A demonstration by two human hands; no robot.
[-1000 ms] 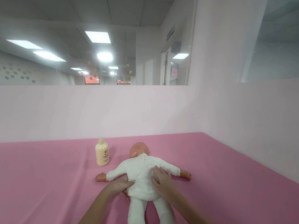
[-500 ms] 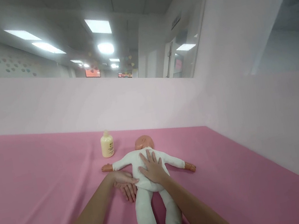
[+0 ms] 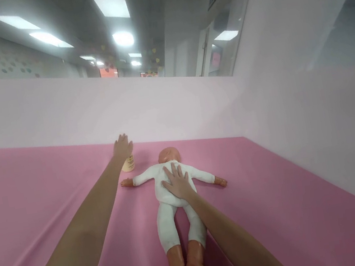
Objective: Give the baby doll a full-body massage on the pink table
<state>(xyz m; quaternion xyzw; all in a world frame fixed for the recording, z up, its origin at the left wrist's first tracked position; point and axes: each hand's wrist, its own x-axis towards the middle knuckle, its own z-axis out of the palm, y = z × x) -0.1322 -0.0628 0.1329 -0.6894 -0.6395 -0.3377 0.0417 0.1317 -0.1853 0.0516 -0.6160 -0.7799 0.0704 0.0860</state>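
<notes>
A baby doll point(image 3: 166, 194) in a white suit lies on its back on the pink surface, arms spread and bare feet toward me. My right hand point(image 3: 178, 183) rests flat on its chest with the fingers spread. Beyond the doll's hand at the left stands a cream-coloured bottle point(image 3: 129, 164) with small dark print. My left hand point(image 3: 123, 147) is over the top of this bottle, fingers stretched forward. It hides the bottle's cap and upper part, and I cannot tell whether it touches them.
The pink cover point(image 3: 280, 206) has folds on the left. A low white wall point(image 3: 159, 106) runs behind it and meets another white wall point(image 3: 320, 126) on the right. Above the back wall, a window point(image 3: 79, 40) shows a room with ceiling lights.
My left hand has left the doll's side and moved forward to the top of the bottle. My right hand stays on the doll's chest. The view has tilted down slightly, showing the doll's feet.
</notes>
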